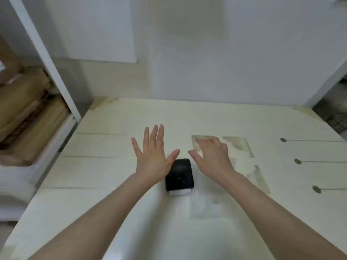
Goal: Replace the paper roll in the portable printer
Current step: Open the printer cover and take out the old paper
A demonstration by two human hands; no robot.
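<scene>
One printer (179, 175) lies between left hand (152, 158), right hand (213, 156)

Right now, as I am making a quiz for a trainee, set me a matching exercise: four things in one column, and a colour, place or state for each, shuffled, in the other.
Things
1. printer
2. paper
3. left hand
4. right hand

Descriptions
A. white, sticking out at the printer's near edge
B. fingers straight and spread
C. black, on the table between the hands
D. fingers bent, holding nothing

Pairs: 1-C, 2-A, 3-B, 4-D
</scene>
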